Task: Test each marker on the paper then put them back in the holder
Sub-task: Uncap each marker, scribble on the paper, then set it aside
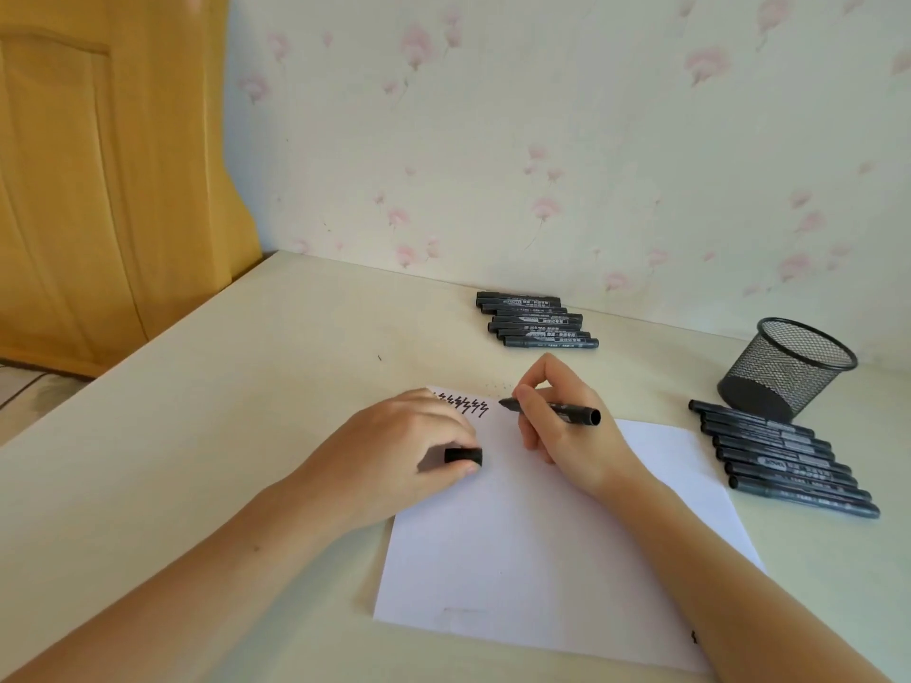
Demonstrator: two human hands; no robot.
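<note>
My right hand [567, 426] grips an uncapped black marker [567, 411] in a writing hold, fingers curled round the barrel, tip pointing left just above the far edge of the paper [542, 534]. My left hand [394, 451] rests on the paper's far left corner, thumb and fingers pinching the black cap [463, 456]. A row of black zigzag test marks [463, 406] runs along the far left of the sheet, just left of the marker tip. The mesh holder [788, 367] stands at far right on the table [197, 411]. One row of capped markers [784, 460] lies just near of the holder, right of the paper. A second row of markers [537, 320] lies far, near the wall.
</note>
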